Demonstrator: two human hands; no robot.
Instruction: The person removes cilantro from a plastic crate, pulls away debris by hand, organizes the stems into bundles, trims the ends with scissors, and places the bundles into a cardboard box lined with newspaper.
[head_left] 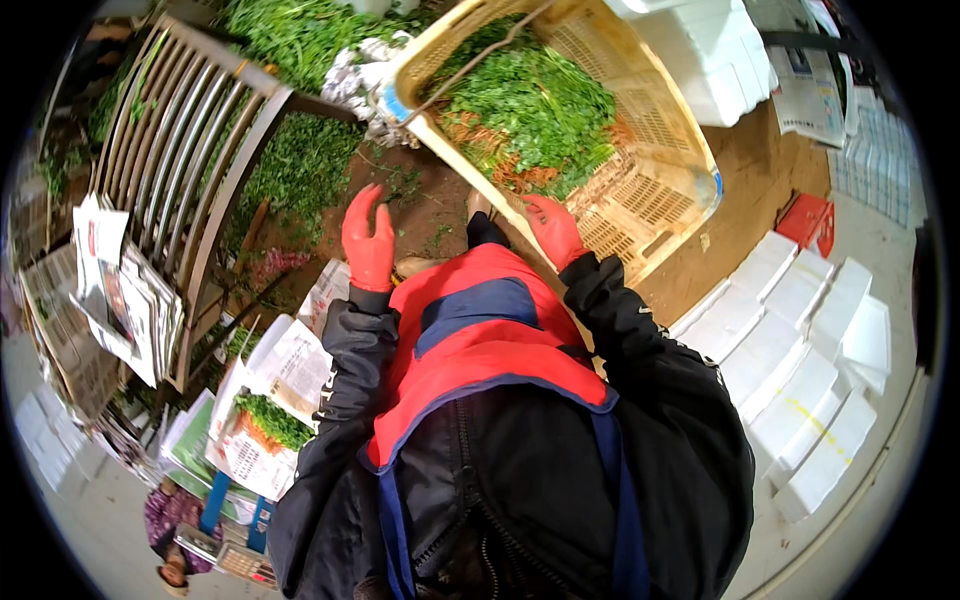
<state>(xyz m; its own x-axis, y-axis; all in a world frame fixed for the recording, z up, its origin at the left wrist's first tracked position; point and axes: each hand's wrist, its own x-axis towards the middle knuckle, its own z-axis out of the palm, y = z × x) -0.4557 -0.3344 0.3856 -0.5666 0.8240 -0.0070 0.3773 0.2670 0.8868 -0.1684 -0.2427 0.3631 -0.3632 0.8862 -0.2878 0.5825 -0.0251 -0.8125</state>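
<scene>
My left hand (369, 240), in a red-orange glove, is raised over the dark ground with its fingers apart and nothing in it. My right hand (554, 231), gloved the same way, overlaps the near rim of a yellow plastic crate (660, 205). Its fingers are loosely bent and slightly apart, and I see nothing in them; whether they touch the rim I cannot tell. Inside the tilted crate lies a heap of leafy green herbs (545, 105) with orange-brown roots. A curved rod (480, 62) crosses the crate's far left corner.
To the left stands a slatted metal rack (190, 140) beside stacked newspapers (130, 290). A small herb bunch (272, 422) lies on newsprint near my left arm. More greens (290, 170) cover the ground. White foam boxes (790, 360) and a red basket (806, 222) are on the right.
</scene>
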